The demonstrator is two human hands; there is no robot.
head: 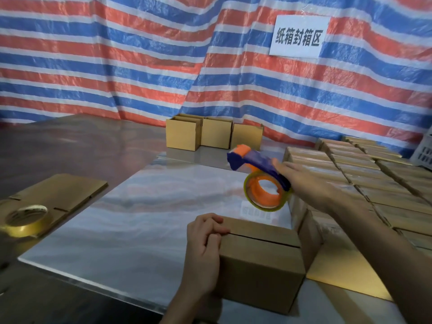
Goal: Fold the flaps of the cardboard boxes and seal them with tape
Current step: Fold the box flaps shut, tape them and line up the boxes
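Note:
A small cardboard box stands at the near edge of the shiny table, its two top flaps folded down with an open seam between them. My left hand grips the box's left end, fingers curled over the top edge. My right hand holds a blue and orange tape dispenser with a clear tape roll in the air, above and behind the box. The dispenser is blurred.
Three boxes stand at the back of the table. Several rows of sealed boxes fill the right side. Flat cardboard and a spare tape roll lie at the left. A striped tarp hangs behind.

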